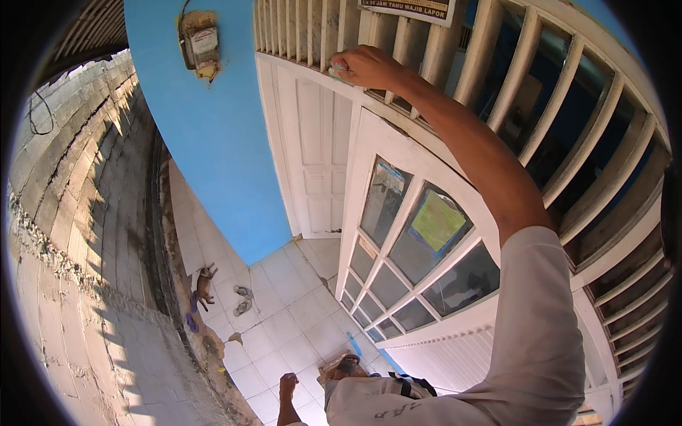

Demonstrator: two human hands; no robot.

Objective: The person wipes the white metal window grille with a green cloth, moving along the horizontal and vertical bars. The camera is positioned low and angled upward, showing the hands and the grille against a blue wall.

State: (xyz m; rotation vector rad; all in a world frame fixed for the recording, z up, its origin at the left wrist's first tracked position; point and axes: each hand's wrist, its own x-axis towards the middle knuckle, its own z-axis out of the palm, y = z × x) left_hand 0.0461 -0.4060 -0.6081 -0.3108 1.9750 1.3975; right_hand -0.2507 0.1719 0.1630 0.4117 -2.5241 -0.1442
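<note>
Up high, my right arm is stretched out, and my right hand (371, 67) is closed over a small pale green-white piece, perhaps a cloth or sponge (339, 74). That hand presses against the ledge under the white louvre slats (510, 78), above the door frame. Most of the piece is hidden by the fingers. Low in the view, my left hand (288, 384) is curled into a fist close to my body, over the tiles. Whether anything is inside it cannot be made out. Below my right arm stands a white door (387, 248) with glass panes.
A white panelled door (317, 153) adjoins the blue wall (213, 135), which bears a meter box (201, 44). On the tiled floor (291, 312) lie a cat (204, 285) and grey sandals (243, 301). A rough block wall (71, 234) runs along the left. A sign (412, 10) hangs overhead.
</note>
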